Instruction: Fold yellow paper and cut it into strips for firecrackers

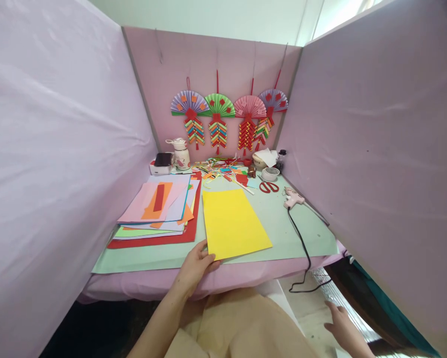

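A sheet of bright yellow paper (234, 223) lies on the pale green mat near the table's front edge. My left hand (195, 266) grips its near left corner, thumb on top and the other fingers at the edge and partly hidden. Away from the table, my right hand (344, 328) hangs low at the lower right, fingers apart and holding nothing. To the left of the yellow sheet rests a stack of coloured paper (144, 204), with pink and orange pieces on top and red at the bottom.
Red-handled scissors (268, 187) and a pink glue gun (293, 198) lie on the right; its black cord (304, 243) drops over the front edge. Paper scraps (223, 171), a jug (181, 155) and a tape roll (270, 174) stand behind. Paper fan ornaments (218, 107) hang on the back panel.
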The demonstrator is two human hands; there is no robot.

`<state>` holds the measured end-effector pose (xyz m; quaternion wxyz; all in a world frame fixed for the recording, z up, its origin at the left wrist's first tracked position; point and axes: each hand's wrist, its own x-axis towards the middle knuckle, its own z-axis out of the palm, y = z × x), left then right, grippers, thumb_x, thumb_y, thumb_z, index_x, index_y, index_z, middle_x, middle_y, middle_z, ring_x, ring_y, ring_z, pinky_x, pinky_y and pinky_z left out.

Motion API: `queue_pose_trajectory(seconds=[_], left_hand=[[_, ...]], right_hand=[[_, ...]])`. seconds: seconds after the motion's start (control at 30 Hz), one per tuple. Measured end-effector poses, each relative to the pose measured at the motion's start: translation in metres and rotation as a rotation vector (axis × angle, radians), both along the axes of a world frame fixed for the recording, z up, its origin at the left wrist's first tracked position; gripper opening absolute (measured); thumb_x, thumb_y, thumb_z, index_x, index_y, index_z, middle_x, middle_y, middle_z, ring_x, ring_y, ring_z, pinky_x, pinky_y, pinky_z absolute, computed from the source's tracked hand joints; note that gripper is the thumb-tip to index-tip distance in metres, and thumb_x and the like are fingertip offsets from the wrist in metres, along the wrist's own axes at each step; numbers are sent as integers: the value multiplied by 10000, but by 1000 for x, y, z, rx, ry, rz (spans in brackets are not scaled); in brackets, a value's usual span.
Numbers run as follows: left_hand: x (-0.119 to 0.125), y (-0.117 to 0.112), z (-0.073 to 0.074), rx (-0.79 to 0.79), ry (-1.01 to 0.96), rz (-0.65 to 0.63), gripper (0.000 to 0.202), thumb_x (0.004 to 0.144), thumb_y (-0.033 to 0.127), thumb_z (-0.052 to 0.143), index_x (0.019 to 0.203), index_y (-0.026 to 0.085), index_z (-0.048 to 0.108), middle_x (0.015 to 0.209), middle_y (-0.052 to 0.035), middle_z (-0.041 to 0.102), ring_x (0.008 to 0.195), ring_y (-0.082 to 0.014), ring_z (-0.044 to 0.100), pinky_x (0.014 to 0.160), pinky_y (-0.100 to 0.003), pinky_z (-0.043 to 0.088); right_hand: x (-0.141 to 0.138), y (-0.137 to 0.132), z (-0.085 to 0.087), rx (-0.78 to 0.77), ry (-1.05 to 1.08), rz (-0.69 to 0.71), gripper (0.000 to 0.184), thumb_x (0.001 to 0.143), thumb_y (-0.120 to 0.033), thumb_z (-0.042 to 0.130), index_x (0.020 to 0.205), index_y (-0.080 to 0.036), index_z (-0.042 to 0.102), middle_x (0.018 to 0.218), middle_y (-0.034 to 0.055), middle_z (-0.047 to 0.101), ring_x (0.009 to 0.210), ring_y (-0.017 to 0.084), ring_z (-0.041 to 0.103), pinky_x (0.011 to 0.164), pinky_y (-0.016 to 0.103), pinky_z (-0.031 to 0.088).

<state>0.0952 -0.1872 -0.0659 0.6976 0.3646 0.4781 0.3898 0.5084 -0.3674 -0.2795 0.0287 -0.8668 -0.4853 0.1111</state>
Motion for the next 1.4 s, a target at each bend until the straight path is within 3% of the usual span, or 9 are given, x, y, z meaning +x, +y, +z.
queue_pose_trajectory(seconds=[0.13,0.27,0.4,0.57,0.67,0.83,1.07,1.27,1.4], left_hand=[[-1,0,-1,-3,-8,-2,643,768,43,636,1361,141,407,950,-107,712,880,-176,689,825,-273,556],[-2,-1,-1,0,-16,-7,756,793,92,646,1449,169,279,889,-78,708,875,-180,693,819,-284,558],[-5,-1,-3,36,-27,-7,891,809,110,644,1500,259,102,766,-4,679,851,-168,697,841,-311,555],[-7,-1,-6,1,-38,-5,526,823,103,607,1328,166,479,796,-19,654,844,-154,696,845,-272,556],[-9,-2,-6,-7,-41,7,382,822,118,608,1201,152,578,997,-70,667,884,-161,691,820,-254,561],[-13,-1,-9,6,-73,-22,296,810,174,644,1105,152,634,1073,-91,659,927,-189,684,823,-263,554],[-21,-3,-11,136,-32,-110,413,737,333,730,1100,158,641,1081,-103,652,962,-225,664,883,-338,517],[-27,-6,-7,841,749,-23,444,706,233,709,1147,246,662,1100,-104,583,1027,-281,576,916,-461,464],[-21,7,-10,1084,808,-76,414,760,132,611,1143,278,670,1320,-81,533,1259,-280,442,1087,-477,299]], right_hand=[[1,9,20,-86,85,74,185,779,-209,479,711,-182,649,798,134,688,752,271,675,655,354,473],[-14,26,65,3,161,109,486,880,-462,331,496,-239,529,573,109,644,619,316,651,598,427,456],[-39,38,109,221,145,150,290,816,-361,426,928,-220,653,889,94,713,827,280,681,679,376,494],[-68,54,159,352,148,198,329,871,-435,439,1060,-229,611,937,79,704,755,237,662,636,342,507],[-87,73,180,618,166,409,374,901,-367,446,1248,-243,516,1200,103,609,1013,241,613,804,355,518],[-114,121,185,758,230,701,518,900,-202,450,1404,-302,384,1405,68,461,1296,237,421,1057,448,394],[-129,162,171,879,460,711,248,909,-260,495,1067,-278,686,1101,57,690,1131,235,579,981,467,473],[-130,159,175,903,480,646,232,911,-304,494,998,-271,706,1037,55,710,1056,235,616,944,463,491],[-131,157,180,876,464,698,223,909,-275,495,1005,-274,697,1042,48,706,1063,229,606,945,448,484]])
